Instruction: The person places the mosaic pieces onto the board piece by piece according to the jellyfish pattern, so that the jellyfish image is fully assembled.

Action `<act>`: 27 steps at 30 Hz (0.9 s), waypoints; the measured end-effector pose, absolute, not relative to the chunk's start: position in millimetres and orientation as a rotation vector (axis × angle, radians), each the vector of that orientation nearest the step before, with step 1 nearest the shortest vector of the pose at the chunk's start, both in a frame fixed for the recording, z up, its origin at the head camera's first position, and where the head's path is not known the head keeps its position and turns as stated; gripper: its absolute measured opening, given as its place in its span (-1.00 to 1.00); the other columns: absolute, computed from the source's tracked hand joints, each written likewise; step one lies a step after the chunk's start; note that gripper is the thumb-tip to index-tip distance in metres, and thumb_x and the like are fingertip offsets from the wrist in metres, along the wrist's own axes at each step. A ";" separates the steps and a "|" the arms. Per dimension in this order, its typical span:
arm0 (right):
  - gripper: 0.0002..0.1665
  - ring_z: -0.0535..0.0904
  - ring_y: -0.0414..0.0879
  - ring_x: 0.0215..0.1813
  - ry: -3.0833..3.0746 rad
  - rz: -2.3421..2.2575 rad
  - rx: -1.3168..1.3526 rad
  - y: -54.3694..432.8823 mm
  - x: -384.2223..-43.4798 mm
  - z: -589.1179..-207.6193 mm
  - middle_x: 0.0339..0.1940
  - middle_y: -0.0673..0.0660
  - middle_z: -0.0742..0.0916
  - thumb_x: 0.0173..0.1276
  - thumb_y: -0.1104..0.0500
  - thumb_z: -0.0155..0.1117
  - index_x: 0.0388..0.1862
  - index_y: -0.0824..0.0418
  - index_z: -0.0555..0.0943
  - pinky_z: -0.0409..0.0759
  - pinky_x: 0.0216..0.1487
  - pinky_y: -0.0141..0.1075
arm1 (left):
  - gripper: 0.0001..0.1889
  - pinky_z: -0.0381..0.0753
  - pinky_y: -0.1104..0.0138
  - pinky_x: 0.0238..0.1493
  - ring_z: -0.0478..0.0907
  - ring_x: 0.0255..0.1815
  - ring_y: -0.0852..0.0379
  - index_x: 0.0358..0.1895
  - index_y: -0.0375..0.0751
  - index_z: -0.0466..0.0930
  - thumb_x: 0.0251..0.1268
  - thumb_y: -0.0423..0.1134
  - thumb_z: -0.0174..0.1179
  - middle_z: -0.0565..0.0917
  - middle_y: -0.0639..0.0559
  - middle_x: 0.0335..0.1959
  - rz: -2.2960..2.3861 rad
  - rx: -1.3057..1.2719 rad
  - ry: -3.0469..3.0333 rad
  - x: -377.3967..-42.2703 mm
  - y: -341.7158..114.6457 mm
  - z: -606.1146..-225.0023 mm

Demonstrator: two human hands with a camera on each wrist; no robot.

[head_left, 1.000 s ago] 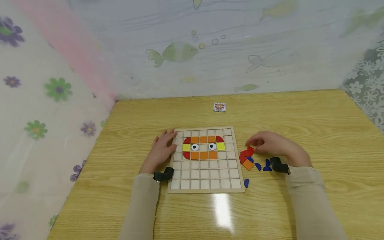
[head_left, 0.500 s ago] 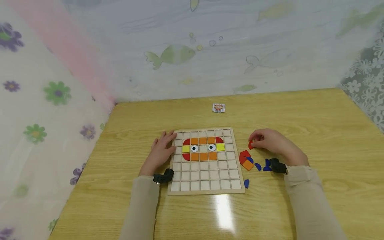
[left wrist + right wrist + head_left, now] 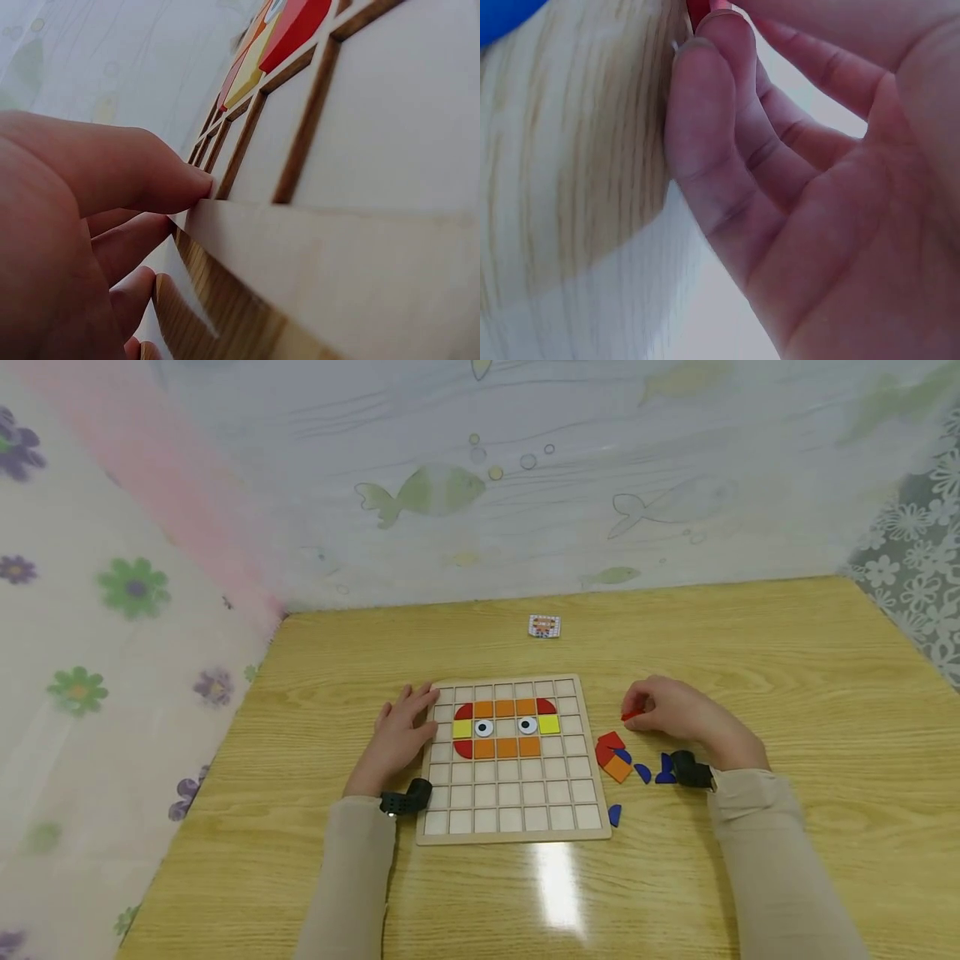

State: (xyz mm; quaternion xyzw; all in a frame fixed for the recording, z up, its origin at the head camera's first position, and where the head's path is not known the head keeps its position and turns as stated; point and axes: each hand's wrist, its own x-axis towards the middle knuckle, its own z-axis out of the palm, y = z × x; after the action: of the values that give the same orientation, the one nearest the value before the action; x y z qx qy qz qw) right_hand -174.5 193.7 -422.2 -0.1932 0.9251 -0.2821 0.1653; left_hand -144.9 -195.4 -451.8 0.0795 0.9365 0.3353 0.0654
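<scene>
A wooden grid board [image 3: 498,797] lies flat on the table, with red, orange and yellow tiles and two eye tiles [image 3: 528,725] set in its upper cells. My left hand [image 3: 397,735] rests against the board's left edge, fingers spread and thumb at the rim; in the left wrist view the thumb [image 3: 165,176] touches the frame. Right of the board, my right hand [image 3: 671,710] pinches a red tile [image 3: 633,715] between thumb and fingertips, and most of that tile is hidden by them. In the right wrist view only a bit of red [image 3: 699,10] shows at the fingertips.
Beside the board's right edge is a small pile with red tiles [image 3: 611,741] and an orange square tile [image 3: 618,767]. Several blue tiles [image 3: 642,773] lie near it, one [image 3: 615,815] by the board's lower right corner. A small pattern card [image 3: 544,626] lies at the back.
My right hand has picked the red tile off the pile, drawn it slightly up and away, and tilted it in the fingers. My left hand stays at the board's edge.
</scene>
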 end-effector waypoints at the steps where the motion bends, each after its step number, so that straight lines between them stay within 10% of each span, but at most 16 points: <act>1: -0.83 0.41 -0.06 -0.32 2.648 -0.800 -0.538 193.3 -175.0 -421.9 -0.34 0.06 0.58 0.11 0.19 0.30 -0.31 0.20 0.56 0.37 -0.25 -0.22 | -0.46 -0.42 0.07 0.29 -0.27 0.41 0.06 0.35 -0.04 0.14 0.30 -0.17 -0.04 0.06 0.12 0.38 1.008 0.243 2.828 -146.0 -195.7 -451.0; 27: -0.76 0.43 -0.03 -0.32 2.743 -0.690 -0.506 186.2 -171.1 -420.0 -0.36 0.10 0.60 0.11 0.18 0.29 -0.25 0.26 0.55 0.41 -0.22 -0.15 | -0.45 -0.41 0.07 0.29 -0.25 0.41 0.06 0.35 -0.06 0.14 0.28 -0.20 -0.03 0.08 0.11 0.38 1.024 0.247 2.847 -143.1 -194.7 -455.4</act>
State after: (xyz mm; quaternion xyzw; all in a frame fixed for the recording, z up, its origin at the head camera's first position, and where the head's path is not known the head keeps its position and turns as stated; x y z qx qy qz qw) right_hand -171.1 186.2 -420.0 -0.1744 0.9461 -0.2378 0.1337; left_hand -143.1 -194.7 -455.4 0.0814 0.9366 0.3368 0.0532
